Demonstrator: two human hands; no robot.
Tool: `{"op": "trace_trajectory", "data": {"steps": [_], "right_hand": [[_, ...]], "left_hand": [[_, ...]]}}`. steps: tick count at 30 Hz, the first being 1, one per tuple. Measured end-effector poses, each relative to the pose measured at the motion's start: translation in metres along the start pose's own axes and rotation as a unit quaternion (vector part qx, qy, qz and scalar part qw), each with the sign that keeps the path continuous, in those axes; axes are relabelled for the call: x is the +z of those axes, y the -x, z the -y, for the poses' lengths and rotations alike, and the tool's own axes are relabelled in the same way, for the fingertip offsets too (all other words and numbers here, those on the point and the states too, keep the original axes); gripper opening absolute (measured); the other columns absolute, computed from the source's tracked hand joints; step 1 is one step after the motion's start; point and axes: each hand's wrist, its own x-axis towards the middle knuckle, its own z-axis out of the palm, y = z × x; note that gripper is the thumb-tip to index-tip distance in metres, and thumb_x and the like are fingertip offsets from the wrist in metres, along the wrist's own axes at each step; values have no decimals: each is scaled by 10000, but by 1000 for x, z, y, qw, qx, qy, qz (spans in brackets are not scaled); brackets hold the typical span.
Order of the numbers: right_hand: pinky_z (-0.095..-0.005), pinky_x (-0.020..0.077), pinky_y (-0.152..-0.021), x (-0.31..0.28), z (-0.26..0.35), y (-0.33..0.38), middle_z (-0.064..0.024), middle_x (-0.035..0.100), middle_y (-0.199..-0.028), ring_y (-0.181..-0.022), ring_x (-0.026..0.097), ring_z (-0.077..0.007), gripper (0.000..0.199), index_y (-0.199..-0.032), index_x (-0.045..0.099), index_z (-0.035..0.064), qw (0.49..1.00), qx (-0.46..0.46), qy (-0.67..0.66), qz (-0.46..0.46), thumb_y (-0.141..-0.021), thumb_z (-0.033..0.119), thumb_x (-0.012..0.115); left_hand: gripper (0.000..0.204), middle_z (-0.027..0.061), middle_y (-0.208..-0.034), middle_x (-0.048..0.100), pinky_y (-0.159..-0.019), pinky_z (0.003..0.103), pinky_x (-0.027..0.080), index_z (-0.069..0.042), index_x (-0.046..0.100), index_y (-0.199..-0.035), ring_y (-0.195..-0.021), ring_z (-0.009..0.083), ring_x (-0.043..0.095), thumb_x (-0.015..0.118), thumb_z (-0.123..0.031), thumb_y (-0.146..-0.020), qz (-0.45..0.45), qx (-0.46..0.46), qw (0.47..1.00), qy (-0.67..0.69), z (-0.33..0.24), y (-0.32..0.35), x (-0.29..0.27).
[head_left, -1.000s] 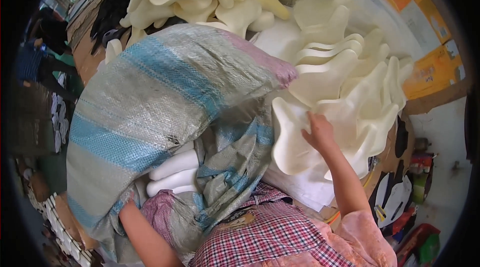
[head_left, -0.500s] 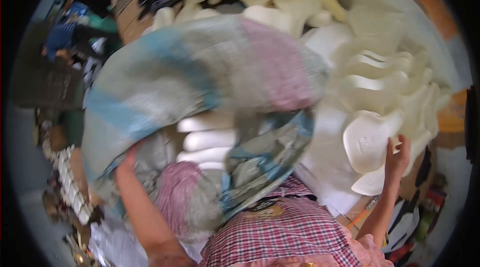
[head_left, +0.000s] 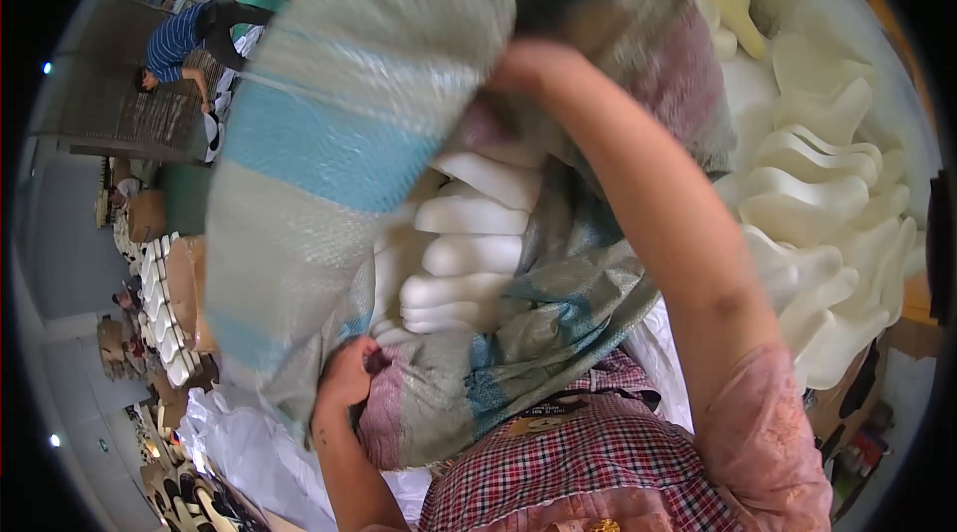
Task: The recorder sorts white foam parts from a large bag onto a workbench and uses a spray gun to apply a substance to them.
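Observation:
A large woven plastic sack [head_left: 339, 148], striped grey, blue and pink, stands mouth-up in front of me. Inside it, several pale, curved, sole-shaped pieces [head_left: 474, 255] are stacked. My left hand [head_left: 349, 372] is closed on the sack's near left rim, fingers curled round the bunched fabric. Stretched across the opening, my right arm brings my right hand [head_left: 536, 68] to the sack's far side. Motion blurs that hand and its fingers are hidden, so its grip cannot be made out.
More sole-shaped pieces [head_left: 812, 198] are heaped at the right, with yellower ones [head_left: 728, 8] behind. White plastic sheeting [head_left: 254, 447] lies at the lower left. A person in a striped shirt [head_left: 174, 43] bends over at the far left. Dark shoes [head_left: 189, 502] lie at the lower left.
My right hand has left the pale pieces at the right and crossed to the sack's far side. My left hand now shows at the near rim. The sack's upper part has risen.

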Motion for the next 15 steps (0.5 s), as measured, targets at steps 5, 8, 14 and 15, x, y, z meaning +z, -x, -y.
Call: {"op": "trace_trajectory", "data": {"steps": [5, 8, 14, 15], "right_hand": [[-412, 488, -781, -36, -49, -35, -196, 638, -974, -870, 601, -323, 308, -896, 660, 51, 879, -253, 401, 44, -728, 306, 627], [-357, 344, -1013, 27, -2, 22, -132, 608, -1142, -1126, 524, -281, 413, -1120, 612, 88, 803, -7, 492, 336, -758, 267, 525], [-390, 295, -1057, -28, -34, 67, -136, 388, -1404, -1277, 371, -304, 713, -1361, 421, 153, 994, 101, 45, 18, -671, 108, 598], [-398, 318, -1037, -47, -38, 49, -168, 429, -1349, -1246, 399, -324, 701, -1353, 396, 106, 968, 25, 249, -13, -700, 174, 639]], "left_hand": [[727, 151, -1176, 557, -854, 383, 471, -39, 460, -1253, -1028, 266, 551, 805, -270, -656, -32, 10, 985, 171, -44, -34, 10], [813, 121, -1354, 428, -940, 400, 425, -98, 330, -1393, -1153, 272, 469, 758, -277, -725, 20, 132, 957, 258, -72, -83, -15], [688, 97, -1430, 340, -976, 493, 367, -144, 331, -1404, -1240, 289, 379, 588, -422, -830, -73, 279, 715, 637, -134, -198, -180], [680, 99, -1440, 325, -987, 513, 355, -147, 329, -1404, -1255, 298, 365, 559, -454, -842, -85, 295, 635, 709, -153, -213, -189]]}}
